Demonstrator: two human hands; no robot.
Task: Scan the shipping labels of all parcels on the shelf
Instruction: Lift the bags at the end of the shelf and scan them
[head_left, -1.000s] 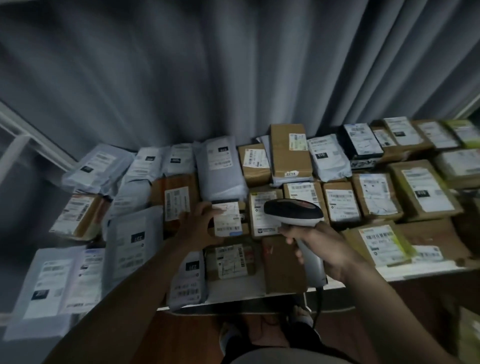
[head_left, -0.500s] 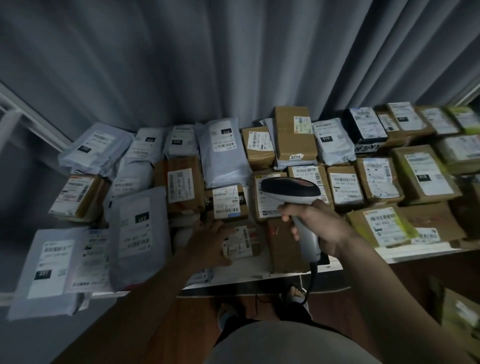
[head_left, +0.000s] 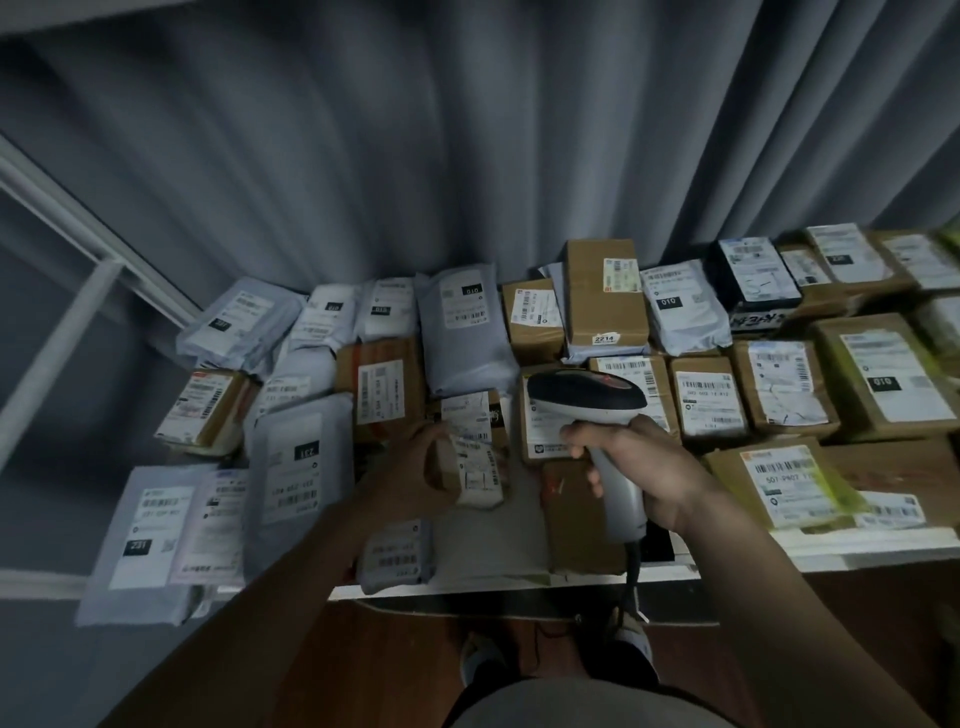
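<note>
Near the shelf's front edge (head_left: 519, 586), the left hand (head_left: 410, 475) has now lifted a small parcel (head_left: 470, 462), fingers curled around it, tilting its label toward the scanner (head_left: 587, 405) gripped by the right hand (head_left: 639, 467); a scan looks imminent.

Dim room, grey curtain (head_left: 363, 156), wooden floor (head_left: 395, 665).

Both hands (head_left: 415, 475) (head_left: 649, 467) curled, gripping.

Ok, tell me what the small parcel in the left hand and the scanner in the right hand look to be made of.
Small parcel: brown cardboard, matte, judging by its flat faces and folded edge, with a white paper label stuck on. Scanner: probably moulded plastic, with a smooth light grey handle and a darker head showing a faint sheen.
</note>
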